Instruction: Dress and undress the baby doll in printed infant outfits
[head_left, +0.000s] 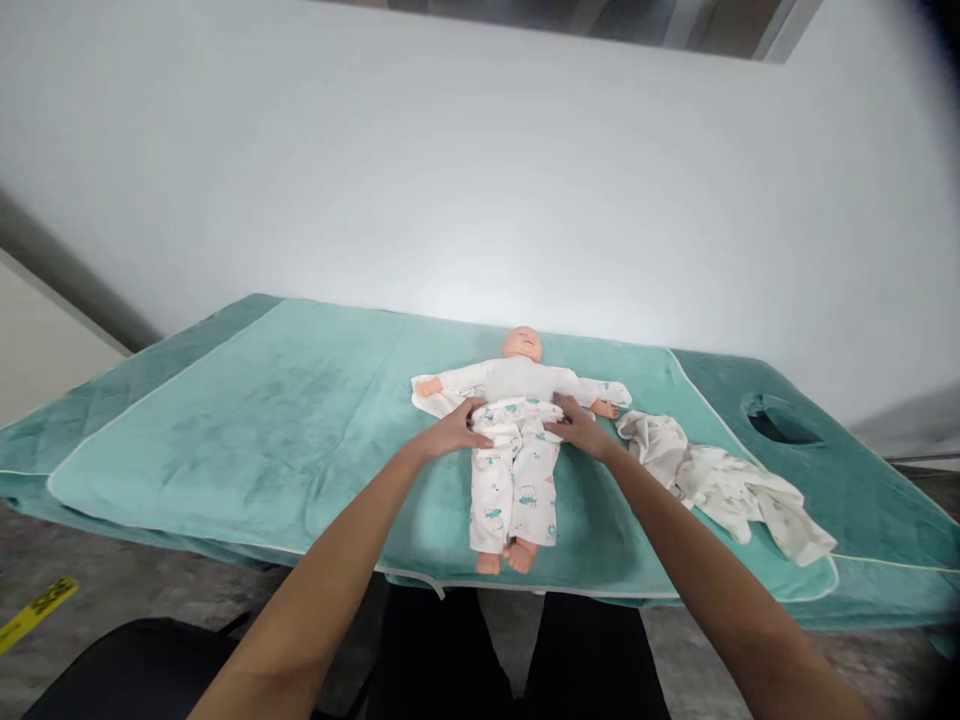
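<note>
- Left hand [455,430] and right hand [581,428], both half-open, touch the patterned pants [534,500] at either side; grip unclear.
- Baby doll [523,344] lies face-up on the massage bed [877,510], feet near.
- Best ease both sides evenly.

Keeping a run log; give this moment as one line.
left hand: on trousers; right hand: on trousers, opposite side; doll: face-up on green cover; crumpled cloth: beside doll

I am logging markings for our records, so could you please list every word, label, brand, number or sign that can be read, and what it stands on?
Readable text: none.
Yellow strip at lower left: dark marks, too blurred to read.
Patterned trousers on the doll: small teal prints; any lettering is too small to read.
</note>
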